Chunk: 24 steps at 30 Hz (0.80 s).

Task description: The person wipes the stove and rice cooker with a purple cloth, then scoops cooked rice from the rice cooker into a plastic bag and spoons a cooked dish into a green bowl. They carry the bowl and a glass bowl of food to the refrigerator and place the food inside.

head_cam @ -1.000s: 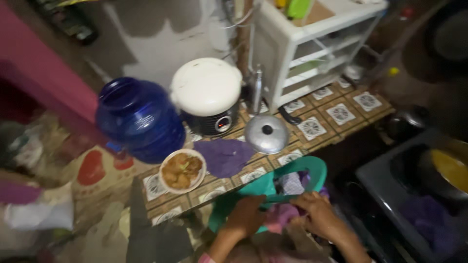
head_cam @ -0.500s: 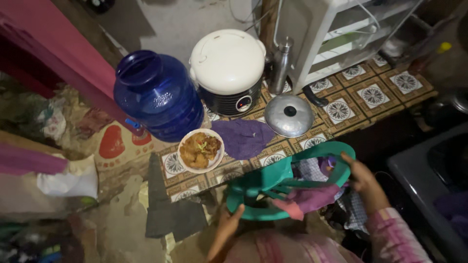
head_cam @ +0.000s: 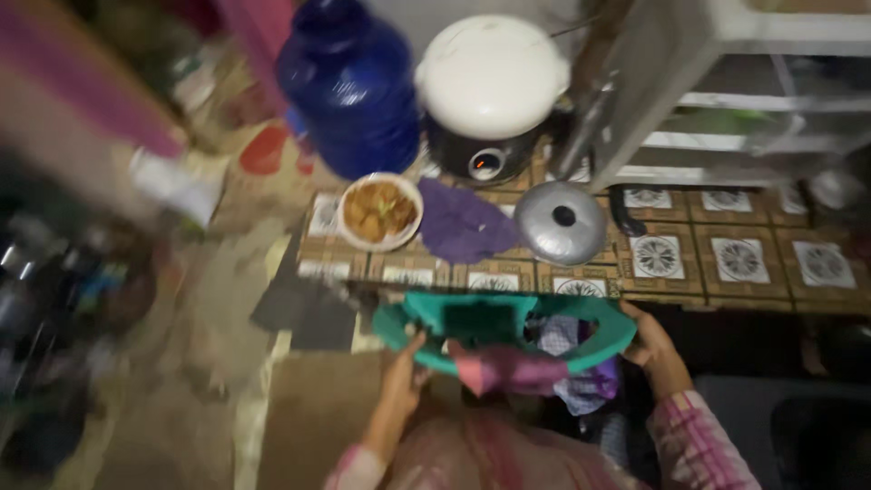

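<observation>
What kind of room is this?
Probably a small home kitchen corner: a rice cooker, a bowl of cooked food and a metal pot lid sit on a tiled floor mat beside a big blue water jug.

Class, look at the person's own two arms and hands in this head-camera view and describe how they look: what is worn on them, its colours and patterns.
Both hands are bare, with no gloves. No rings or watch can be made out in the blur. The left hand leads to a forearm that is uncovered down to a pinkish cuff near the picture's lower edge. The right hand runs into a long sleeve of pink and white plaid reaching the wrist.
</observation>
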{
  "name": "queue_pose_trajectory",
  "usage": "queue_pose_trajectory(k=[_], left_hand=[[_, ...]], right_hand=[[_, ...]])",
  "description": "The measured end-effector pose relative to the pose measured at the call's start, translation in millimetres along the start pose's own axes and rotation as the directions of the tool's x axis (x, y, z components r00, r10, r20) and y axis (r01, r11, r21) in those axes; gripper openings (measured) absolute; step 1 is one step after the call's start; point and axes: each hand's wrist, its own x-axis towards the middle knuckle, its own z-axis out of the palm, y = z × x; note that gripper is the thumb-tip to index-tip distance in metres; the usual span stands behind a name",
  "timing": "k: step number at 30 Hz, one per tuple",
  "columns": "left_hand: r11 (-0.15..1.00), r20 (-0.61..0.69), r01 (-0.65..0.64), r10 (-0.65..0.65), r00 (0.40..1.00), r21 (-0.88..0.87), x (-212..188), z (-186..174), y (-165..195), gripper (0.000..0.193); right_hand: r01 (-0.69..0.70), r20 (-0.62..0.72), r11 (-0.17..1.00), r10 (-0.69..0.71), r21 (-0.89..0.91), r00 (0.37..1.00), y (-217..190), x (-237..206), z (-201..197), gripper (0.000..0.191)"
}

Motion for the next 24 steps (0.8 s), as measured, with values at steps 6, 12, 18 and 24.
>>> queue_pose_trajectory(k=[6, 12, 18, 24], left_hand=[[0.939, -0.067, -0.345, 0.345, 0.936, 0.012, -17.7, -7.1, 6.2, 0.027], [0.977, -0.154, -0.212, 0.213, 0.965, 0.024, -129.1, -62.6, 54.0, 0.025], [0.913, -0.192, -0.385, 0.405, 0.894, 0.136, -265.4, -156.1, 64.0, 0.029], [0.926, -0.241, -0.377, 0.36, 0.901, -0.03, -362.5, -275.0, 54.1, 0.033]], right_hand=[[-0.035, -0.083, 0.968, 0.015, -0.249, 0.996, -2.1, -12.2, -3.7, 0.034], [0.008, -0.092, 0.929, -0.046, -0.371, 0.995, 38.1, -102.8, 15.3, 0.031], [0.054, 0.018, 0.907, -0.051, -0.418, 0.999, 113.0, -195.1, 56.6, 0.03], [0.091, 0.348, 0.932, 0.039, -0.35, 0.937, 196.2, -270.0, 107.6, 0.029]])
